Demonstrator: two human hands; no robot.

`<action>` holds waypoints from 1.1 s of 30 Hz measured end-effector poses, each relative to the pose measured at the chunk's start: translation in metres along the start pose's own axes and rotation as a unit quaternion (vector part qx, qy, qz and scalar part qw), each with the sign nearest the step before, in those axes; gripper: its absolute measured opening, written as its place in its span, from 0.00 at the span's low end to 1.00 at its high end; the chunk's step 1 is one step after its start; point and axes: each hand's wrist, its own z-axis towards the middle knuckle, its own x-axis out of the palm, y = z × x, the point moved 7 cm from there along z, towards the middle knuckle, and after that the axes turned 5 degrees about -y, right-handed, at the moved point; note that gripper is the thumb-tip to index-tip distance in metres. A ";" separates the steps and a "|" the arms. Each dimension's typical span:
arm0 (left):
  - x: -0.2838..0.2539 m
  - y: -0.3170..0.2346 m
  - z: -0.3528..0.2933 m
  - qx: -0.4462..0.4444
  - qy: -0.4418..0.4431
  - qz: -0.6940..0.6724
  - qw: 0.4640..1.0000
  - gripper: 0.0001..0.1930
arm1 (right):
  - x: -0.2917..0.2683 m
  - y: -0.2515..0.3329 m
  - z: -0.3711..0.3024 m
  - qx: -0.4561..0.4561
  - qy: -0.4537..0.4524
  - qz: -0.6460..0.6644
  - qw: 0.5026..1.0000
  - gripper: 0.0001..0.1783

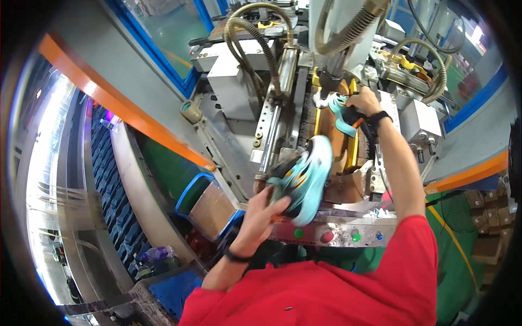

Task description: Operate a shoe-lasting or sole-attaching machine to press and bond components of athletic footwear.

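Your left hand [258, 217] was closed around a turquoise shoe [314, 187], thumb and fingers on its dark part, so that the shoe stood out above and to the right of that grip. It was tilted, with its pale sole on the side away from your palm, and its outline was a little blurred.

Your right hand [366, 102] was farther up and to the right of that grip, its fingers curled at a second turquoise shoe [342, 117]; whether they were shut on it I could not tell. This shoe was just left of those fingers, inside the machine [234, 87], with a yellow plate [353, 149] below your right hand and a dark press head [331, 76] above and to the left of it.

Below and to the right of your left-hand grip ran a front panel [340, 232] with a red button [327, 237] and green ones. To the left of that same grip was a blue-rimmed bin [212, 209], and farther left, beyond the bin, a conveyor belt [117, 190] with a dark, ridged surface. A black wristband [237, 256] circled your left wrist, just below the grip.
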 end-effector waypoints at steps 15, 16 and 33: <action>-0.185 0.072 -0.279 0.192 -0.494 -0.056 0.846 0.15 | 0.040 0.110 -0.226 -0.232 0.024 0.181 0.955 0.15; -0.180 0.082 -0.276 0.210 -0.487 -0.095 0.842 0.15 | 0.035 0.105 -0.277 -0.339 -0.032 0.201 0.919 0.10; -0.162 0.239 -0.421 0.170 -0.622 -0.407 0.647 0.09 | 0.253 0.060 -0.400 -0.521 0.111 0.224 0.816 0.13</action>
